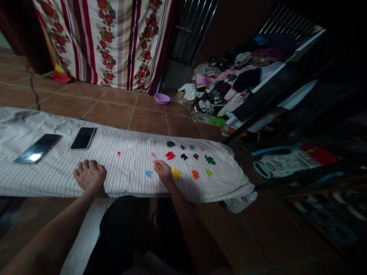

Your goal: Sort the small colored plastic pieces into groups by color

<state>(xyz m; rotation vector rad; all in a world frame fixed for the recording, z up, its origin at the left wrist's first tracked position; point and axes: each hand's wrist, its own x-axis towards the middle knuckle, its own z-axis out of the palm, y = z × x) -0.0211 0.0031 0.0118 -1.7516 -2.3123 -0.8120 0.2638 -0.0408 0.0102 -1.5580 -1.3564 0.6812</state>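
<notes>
My right hand (164,172) is closed in a pinch on a small yellow piece (154,164), just above the striped cloth. Beside it lie small piles sorted by colour: light blue pieces (148,173), yellow pieces (176,173), pink pieces (153,155) and red pieces (170,155). My left hand (90,175) rests palm down on the cloth, fingers apart and slightly bent, with nothing visible in it. Between the hands, farther back, sits a tiny red and white piece (118,153). What kind of pieces these are is too small to tell.
On the striped cloth (129,172) lie two phones, one black (83,138) and one reflecting light (38,149). More piles include orange (195,174), dark green (210,159) and black (184,156). Beyond are a purple basin (162,99) and heaped clothes (226,80).
</notes>
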